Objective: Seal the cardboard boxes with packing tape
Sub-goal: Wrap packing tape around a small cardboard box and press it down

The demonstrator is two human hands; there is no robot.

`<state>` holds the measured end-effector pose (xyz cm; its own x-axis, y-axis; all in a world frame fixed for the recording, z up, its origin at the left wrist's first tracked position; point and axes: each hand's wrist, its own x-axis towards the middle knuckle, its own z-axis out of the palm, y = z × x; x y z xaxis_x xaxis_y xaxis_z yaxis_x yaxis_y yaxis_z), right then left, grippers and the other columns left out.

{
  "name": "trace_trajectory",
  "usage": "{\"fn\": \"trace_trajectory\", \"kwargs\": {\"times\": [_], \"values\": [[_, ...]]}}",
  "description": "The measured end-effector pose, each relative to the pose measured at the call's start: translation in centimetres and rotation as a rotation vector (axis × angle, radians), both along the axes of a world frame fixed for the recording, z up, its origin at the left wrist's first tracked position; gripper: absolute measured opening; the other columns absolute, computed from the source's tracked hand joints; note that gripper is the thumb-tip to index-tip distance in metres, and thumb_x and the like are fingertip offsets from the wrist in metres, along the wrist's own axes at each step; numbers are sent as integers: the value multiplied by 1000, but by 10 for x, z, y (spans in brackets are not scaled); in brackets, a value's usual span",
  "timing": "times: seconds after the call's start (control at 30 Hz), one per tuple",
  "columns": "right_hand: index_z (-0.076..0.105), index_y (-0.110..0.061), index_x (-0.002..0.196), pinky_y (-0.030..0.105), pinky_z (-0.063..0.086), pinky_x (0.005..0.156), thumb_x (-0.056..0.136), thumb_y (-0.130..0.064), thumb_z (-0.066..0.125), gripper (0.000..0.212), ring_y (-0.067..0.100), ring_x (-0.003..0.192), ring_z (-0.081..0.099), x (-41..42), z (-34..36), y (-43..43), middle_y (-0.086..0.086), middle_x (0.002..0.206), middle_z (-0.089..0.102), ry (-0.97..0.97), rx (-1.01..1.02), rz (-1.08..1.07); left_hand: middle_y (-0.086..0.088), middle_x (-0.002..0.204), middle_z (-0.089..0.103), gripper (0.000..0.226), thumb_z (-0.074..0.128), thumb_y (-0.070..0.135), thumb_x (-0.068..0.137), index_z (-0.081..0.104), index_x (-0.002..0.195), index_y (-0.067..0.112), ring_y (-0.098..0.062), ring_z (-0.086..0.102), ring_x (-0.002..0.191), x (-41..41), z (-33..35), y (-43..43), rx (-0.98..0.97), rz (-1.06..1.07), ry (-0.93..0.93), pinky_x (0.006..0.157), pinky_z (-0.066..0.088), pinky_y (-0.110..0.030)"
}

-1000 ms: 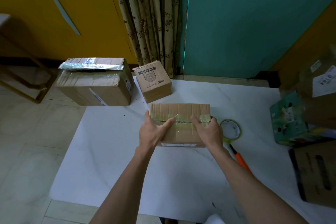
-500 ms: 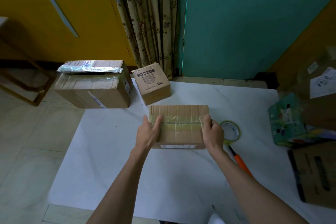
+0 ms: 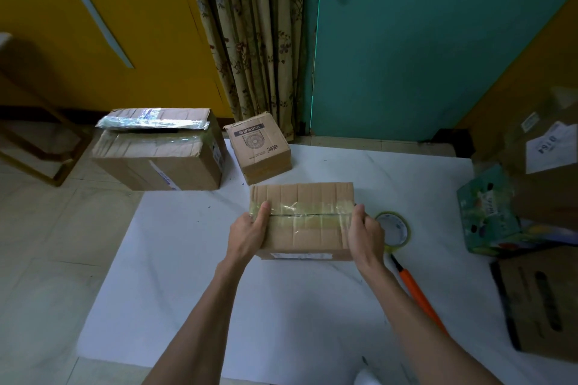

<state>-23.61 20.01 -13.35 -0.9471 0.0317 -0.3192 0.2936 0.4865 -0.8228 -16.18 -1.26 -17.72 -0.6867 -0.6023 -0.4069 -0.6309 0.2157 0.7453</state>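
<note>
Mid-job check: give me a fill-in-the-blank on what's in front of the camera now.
The left hand and right hand grip a cardboard ____ between them.
Clear ____ covers the top seam of the box.
The tape roll lies on the table to the box's ____.
The tool beside the roll has an ____ handle.
Missing: box, tape, right, orange.

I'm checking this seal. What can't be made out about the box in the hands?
Head view only.
Ends of the tape on the box sides: covered by the left hand and right hand.
Box underside: faces the table.
Label on its near face: too small to read.
Orange-handled tool, front end: behind the right wrist.
</note>
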Motion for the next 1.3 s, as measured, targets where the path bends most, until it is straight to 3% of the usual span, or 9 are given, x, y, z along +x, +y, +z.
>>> {"fn": "trace_trajectory", "kwargs": {"times": [0.17,0.27,0.4,0.47,0.57,0.73,0.93,1.13,1.3], "values": [[78,-18,99,13,46,79,100,-31,55,27,-3,89,59,5,35,4,-18,93,67,261,-128,29,-5,78,73,56,54,57,97,73,82,7,-18,68,71,16,-3,7,291,185,137,57,50,-24],[74,-22,114,34,45,99,92,-38,66,29,10,117,48,6,45,-3,-8,124,63,414,29,174,-8,87,75,54,54,58,97,76,90,9,-23,70,80,19,-16,20,359,227,155,69,54,-36],[43,-31,146,56,29,112,64,-93,47,102,28,145,19,12,48,-13,2,159,25,197,339,322,-9,101,73,53,45,52,103,73,106,8,-26,64,92,22,-30,25,135,225,1,75,50,-37],[13,-28,156,57,27,112,55,-96,50,127,33,148,13,15,49,-18,4,163,9,23,330,326,-10,103,74,49,44,47,105,74,109,8,-26,66,93,22,-29,19,3,191,-66,79,54,-40],[-1,-22,156,46,44,102,59,-86,64,134,29,140,37,18,47,-28,6,159,26,-4,272,294,-10,82,74,62,43,56,103,76,84,7,-30,71,84,20,-4,19,139,217,14,73,58,-41],[24,-18,147,44,54,90,54,-88,67,125,26,121,57,20,41,-39,3,139,54,28,276,240,1,96,78,56,37,71,94,73,108,31,-16,75,87,16,69,24,488,155,221,70,56,-26],[50,-17,123,34,53,81,63,-80,69,89,22,107,62,29,38,-51,-1,117,62,-20,157,189,10,115,64,71,79,62,75,52,130,27,-11,64,100,17,71,26,74,75,142,80,53,-26],[60,-16,94,35,55,69,95,-53,53,37,20,81,66,34,25,-55,-1,90,68,207,183,142,2,111,71,47,55,60,96,60,123,22,-11,68,95,22,59,16,-9,48,135,80,59,-32],[53,-14,80,20,35,50,105,-35,36,37,9,59,54,31,26,-51,1,74,62,285,238,155,-7,106,71,48,32,42,109,66,117,9,-18,62,89,17,57,17,-237,41,116,73,49,-24]]}}
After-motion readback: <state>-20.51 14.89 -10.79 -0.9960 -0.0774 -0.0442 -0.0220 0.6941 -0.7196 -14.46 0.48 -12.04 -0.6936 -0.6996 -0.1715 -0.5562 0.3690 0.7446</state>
